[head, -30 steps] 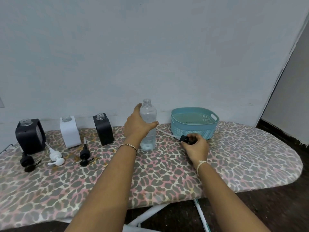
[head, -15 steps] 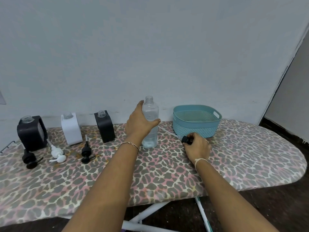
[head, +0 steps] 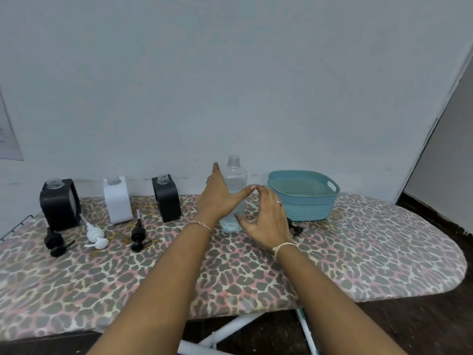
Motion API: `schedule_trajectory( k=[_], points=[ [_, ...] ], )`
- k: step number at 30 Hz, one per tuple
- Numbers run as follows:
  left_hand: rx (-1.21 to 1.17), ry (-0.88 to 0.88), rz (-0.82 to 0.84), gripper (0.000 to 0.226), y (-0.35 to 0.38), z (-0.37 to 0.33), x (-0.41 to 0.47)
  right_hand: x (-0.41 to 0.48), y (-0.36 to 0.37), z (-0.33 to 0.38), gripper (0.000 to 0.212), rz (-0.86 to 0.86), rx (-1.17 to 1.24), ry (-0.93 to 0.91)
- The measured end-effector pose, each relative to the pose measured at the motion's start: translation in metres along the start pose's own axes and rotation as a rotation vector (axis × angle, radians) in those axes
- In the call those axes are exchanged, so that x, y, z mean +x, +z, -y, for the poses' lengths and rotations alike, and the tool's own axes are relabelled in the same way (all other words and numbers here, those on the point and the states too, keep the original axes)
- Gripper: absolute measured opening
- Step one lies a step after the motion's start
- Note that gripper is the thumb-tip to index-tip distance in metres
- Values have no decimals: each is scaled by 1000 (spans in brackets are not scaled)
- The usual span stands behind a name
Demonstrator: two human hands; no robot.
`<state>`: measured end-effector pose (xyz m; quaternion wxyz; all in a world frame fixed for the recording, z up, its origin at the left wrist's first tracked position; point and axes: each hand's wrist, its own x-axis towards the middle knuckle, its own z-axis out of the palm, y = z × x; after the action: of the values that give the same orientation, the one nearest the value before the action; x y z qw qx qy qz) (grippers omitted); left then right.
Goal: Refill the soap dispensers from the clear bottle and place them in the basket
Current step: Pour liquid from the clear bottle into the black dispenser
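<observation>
Gripped by the left hand point(head: 218, 198), the uncapped clear plastic bottle point(head: 236, 172) is readied for pouring; the right hand point(head: 266, 216) is slack, empty. Lifting over the open black square dispenser point(head: 166, 198) is probably needed next.

The cover point(head: 358, 252) is leopard print: grey-brown spots on cream, flushed pink. The bottle point(head: 236, 175) is clear. At three o'clock of it the basket point(head: 307, 211) is teal, its wall dotted with fine holes. At nine o'clock come a black dispenser point(head: 166, 198), a white dispenser point(head: 116, 201) and the end dispenser point(head: 58, 206), black too. At six o'clock of each: black pump point(head: 138, 237), white pump point(head: 96, 235), end pump point(head: 55, 240), black. The wall point(head: 230, 73) is pale grey-blue, the floor point(head: 409, 329) dark brown.
</observation>
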<state>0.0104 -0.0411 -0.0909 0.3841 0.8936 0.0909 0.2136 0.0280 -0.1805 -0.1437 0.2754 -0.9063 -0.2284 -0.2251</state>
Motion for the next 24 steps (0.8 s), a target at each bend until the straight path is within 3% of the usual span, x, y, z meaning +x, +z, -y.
schedule_trajectory(
  k=[2,6,9,12,17,24],
  points=[
    [-49,-4,-117,110,-8,5,-8,5,5,16,93,-8,83,9],
    [-55,38,-487,70,-30,30,-9,14,21,39,113,-42,174,77],
    [5,-89,-619,68,-45,54,1,18,34,49,121,-76,240,181],
    [7,-243,-602,86,-51,75,9,23,45,55,122,-145,311,266],
    [-71,-352,-428,117,-45,99,23,31,64,62,114,-257,415,392],
    [-205,-443,-421,85,-42,111,26,38,72,61,94,-337,536,479]
  ],
)
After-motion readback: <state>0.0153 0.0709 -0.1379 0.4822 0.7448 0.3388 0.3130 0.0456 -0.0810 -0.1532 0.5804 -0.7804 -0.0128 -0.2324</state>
